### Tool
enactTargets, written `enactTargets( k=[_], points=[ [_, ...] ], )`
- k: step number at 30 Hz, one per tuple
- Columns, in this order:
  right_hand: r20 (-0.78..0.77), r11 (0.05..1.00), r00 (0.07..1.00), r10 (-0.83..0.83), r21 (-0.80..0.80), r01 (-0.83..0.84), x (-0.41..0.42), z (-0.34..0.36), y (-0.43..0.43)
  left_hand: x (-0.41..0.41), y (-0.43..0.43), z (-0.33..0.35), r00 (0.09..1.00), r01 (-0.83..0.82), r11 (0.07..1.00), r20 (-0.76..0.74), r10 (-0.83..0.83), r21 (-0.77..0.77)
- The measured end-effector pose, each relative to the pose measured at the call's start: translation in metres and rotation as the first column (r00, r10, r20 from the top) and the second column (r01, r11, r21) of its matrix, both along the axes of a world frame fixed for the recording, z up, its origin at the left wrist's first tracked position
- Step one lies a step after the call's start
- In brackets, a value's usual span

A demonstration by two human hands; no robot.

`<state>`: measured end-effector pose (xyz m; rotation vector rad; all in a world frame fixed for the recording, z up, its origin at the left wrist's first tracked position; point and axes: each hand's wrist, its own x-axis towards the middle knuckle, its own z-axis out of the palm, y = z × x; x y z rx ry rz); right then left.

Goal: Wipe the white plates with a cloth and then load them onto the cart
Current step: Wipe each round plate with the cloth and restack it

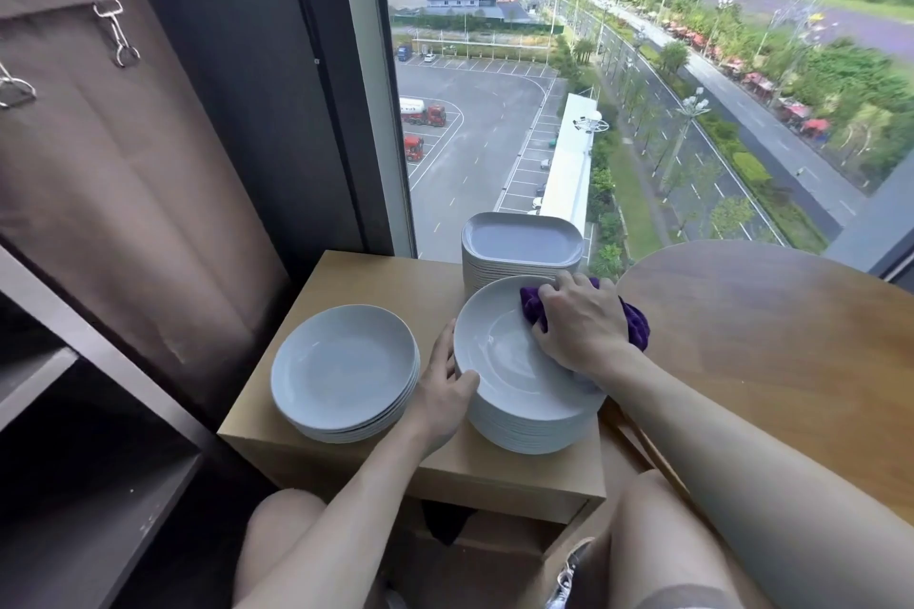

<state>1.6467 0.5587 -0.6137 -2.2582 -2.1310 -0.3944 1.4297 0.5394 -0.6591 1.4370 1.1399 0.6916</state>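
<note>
Wiping the top plate (499,361), my right hand (578,321) clutches the bunched cloth (637,326) against its far side; my left hand (445,386) pinches the left rim, steadying it.

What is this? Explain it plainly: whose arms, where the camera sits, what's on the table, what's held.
No machine here: a person wears one camera on the head, which looks forward and down. The left hand holds the rim of the top white round plate on a tall stack. The right hand grips a purple cloth and presses it into that plate. The small light wooden table also bears a lower stack of white round plates and a stack of white rectangular plates.
</note>
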Motion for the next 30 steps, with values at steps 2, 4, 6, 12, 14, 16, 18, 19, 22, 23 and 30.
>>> enactTargets(
  k=[2, 4, 6, 12, 14, 16, 18, 19, 22, 23, 30],
  points=[
    [-0.042, 0.999, 0.999, 0.023, -0.022, -0.024, 0.004, 0.003, -0.004, 0.000, 0.004, 0.003, 0.999, -0.023, 1.000, -0.045, 0.023, 0.011],
    [-0.089, 0.999, 0.996, 0.013, -0.035, -0.016, 0.004, 0.006, -0.011, 0.000, 0.009, 0.007, 0.993, -0.030, 0.999, -0.112, 0.033, 0.029],
    [-0.147, 1.000, 0.989, -0.006, -0.023, 0.003, 0.004, 0.007, -0.021, 0.001, 0.015, 0.011, 0.980, -0.053, 0.996, -0.186, 0.065, 0.064],
    [-0.347, 0.995, 0.935, -0.075, 0.042, 0.095, 0.000, 0.014, -0.056, 0.009, 0.021, 0.024, 0.894, -0.116, 0.965, -0.398, 0.204, 0.234],
    [-0.402, 0.992, 0.911, -0.093, 0.045, 0.121, -0.002, 0.015, -0.067, 0.011, 0.018, 0.028, 0.894, -0.117, 0.960, -0.394, 0.213, 0.253],
    [-0.433, 0.990, 0.894, -0.110, 0.028, 0.135, -0.003, 0.014, -0.075, 0.010, 0.016, 0.033, 0.889, -0.115, 0.959, -0.404, 0.216, 0.260],
    [-0.475, 0.988, 0.871, -0.126, 0.018, 0.153, -0.003, 0.013, -0.081, 0.009, 0.015, 0.041, 0.894, -0.115, 0.962, -0.396, 0.209, 0.247],
    [-0.504, 0.986, 0.854, -0.132, 0.022, 0.165, -0.003, 0.013, -0.083, 0.008, 0.015, 0.045, 0.900, -0.118, 0.964, -0.384, 0.206, 0.238],
    [-0.592, 0.977, 0.793, -0.146, 0.041, 0.211, -0.005, 0.011, -0.089, 0.006, 0.015, 0.056, 0.918, -0.075, 0.982, -0.372, 0.137, 0.176],
    [-0.613, 0.974, 0.776, -0.149, 0.044, 0.222, -0.006, 0.011, -0.090, 0.006, 0.015, 0.059, 0.917, -0.036, 0.989, -0.388, 0.089, 0.142],
    [-0.675, 0.967, 0.724, -0.141, 0.062, 0.246, -0.010, 0.015, -0.096, 0.003, 0.010, 0.061, 0.922, 0.014, 0.993, -0.385, 0.033, 0.119]
  ],
)
